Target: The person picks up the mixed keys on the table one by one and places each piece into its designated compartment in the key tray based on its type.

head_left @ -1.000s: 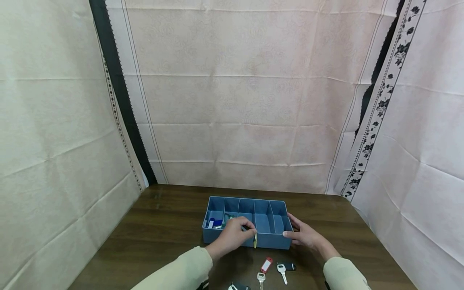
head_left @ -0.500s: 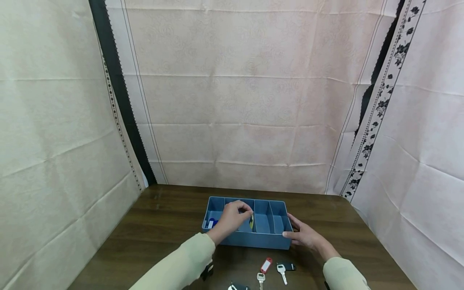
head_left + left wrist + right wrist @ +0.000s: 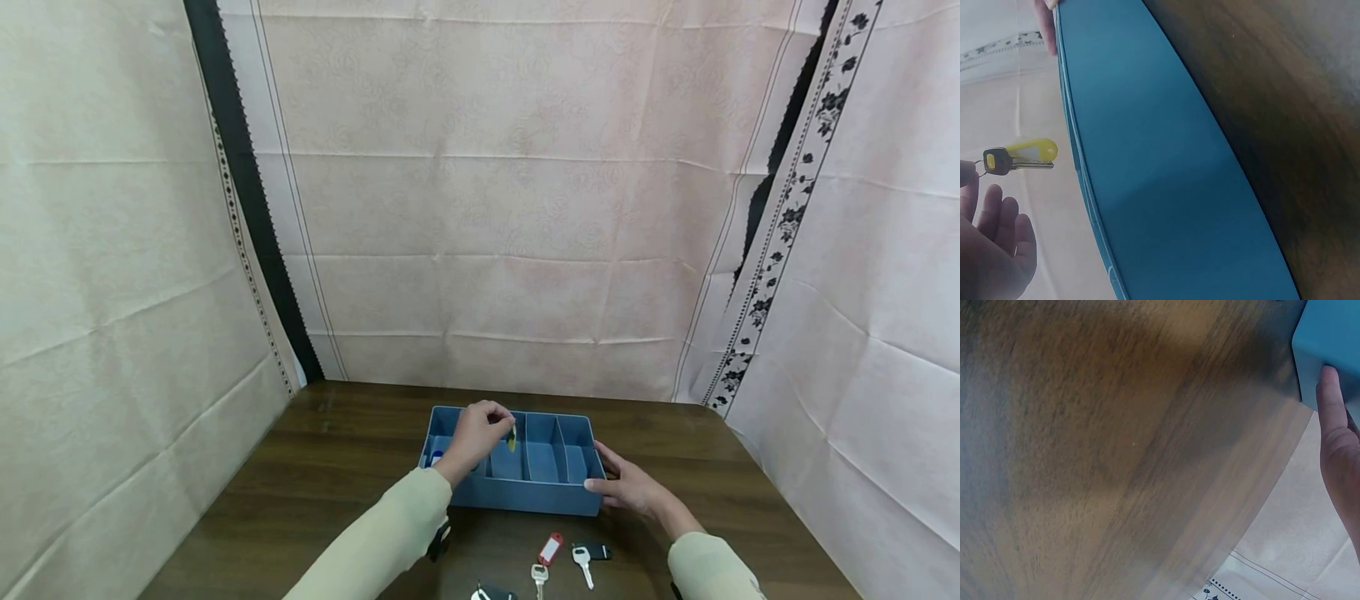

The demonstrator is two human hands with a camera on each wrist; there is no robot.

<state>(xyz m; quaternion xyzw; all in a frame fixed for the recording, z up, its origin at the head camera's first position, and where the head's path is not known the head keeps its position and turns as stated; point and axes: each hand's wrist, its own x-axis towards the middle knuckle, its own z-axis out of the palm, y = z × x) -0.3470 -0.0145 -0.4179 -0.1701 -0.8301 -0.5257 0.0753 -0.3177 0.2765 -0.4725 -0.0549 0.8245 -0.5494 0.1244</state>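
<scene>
Above the blue divided box [image 3: 525, 498], my left hand [image 3: 474, 435] pinches a key ring. From it dangle a black-headed key [image 3: 999, 161] and a yellow key tag [image 3: 1034, 150], hanging over a middle compartment in the head view. The left wrist view shows them beyond the box's rim, apart from it. At the box's front right corner, my right hand [image 3: 636, 490] holds on, thumb on the front wall and fingers along the right side. A blue key tag [image 3: 437, 457] lies in the leftmost compartment, partly hidden by my left wrist.
On the brown table [image 3: 360, 467] before the box lie a red key tag [image 3: 551, 546] with a key [image 3: 540, 573], and another key [image 3: 582, 557] beside a black tag [image 3: 600, 551]. A dark tag [image 3: 501, 595] is cut off below. Pale cloth [image 3: 480, 208] hangs behind.
My left hand has lifted the key and yellow tag from the box's front wall up and back over the compartments, slightly leftward. My right hand has stayed at the corner.
</scene>
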